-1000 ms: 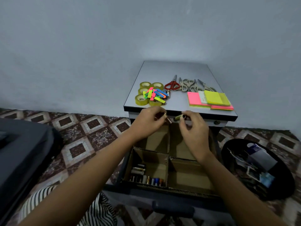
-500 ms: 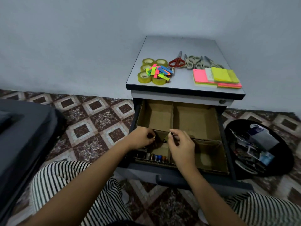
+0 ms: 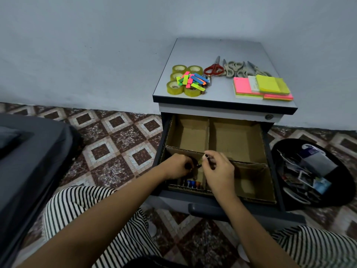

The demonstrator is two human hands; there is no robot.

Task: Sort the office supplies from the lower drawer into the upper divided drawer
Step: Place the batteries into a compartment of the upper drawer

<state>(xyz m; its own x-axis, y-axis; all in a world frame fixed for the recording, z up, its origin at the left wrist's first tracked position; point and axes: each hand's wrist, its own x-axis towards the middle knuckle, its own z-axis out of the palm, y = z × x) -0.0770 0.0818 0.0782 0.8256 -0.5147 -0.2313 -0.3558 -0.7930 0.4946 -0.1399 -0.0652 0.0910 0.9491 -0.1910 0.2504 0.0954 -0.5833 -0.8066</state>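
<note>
Far left of the frame: a dark grey padded object (image 3: 29, 161) on the patterned tile floor (image 3: 116, 136). Lower centre: knees in striped trousers (image 3: 81, 206), from which two bare forearms reach up to the open divided drawer (image 3: 237, 140), whose cardboard partitions form four compartments.

The left hand (image 3: 178, 167) lies over the lower-left compartment with its fingers curled inward; whether they enclose anything cannot be told. Just right of it, a small olive cylinder (image 3: 200, 161) sits over the partition at that compartment's far edge, pinched by the fingers of the right hand (image 3: 218, 171), which are clamped on it. Below both hands, a row of small cylinders (image 3: 191, 184) lies along the near wall of the lower-left compartment.

Above the drawer, the grey cabinet surface (image 3: 222, 47) carries, left to right: tape rolls (image 3: 174, 88), a heap of coloured sticky flags (image 3: 193, 80) lying on them, red scissors (image 3: 214, 67), grey scissors (image 3: 233, 68), and stacked pink and yellow note pads (image 3: 262, 88).

Far right: a black basket (image 3: 280, 151) of mixed items on the floor.
</note>
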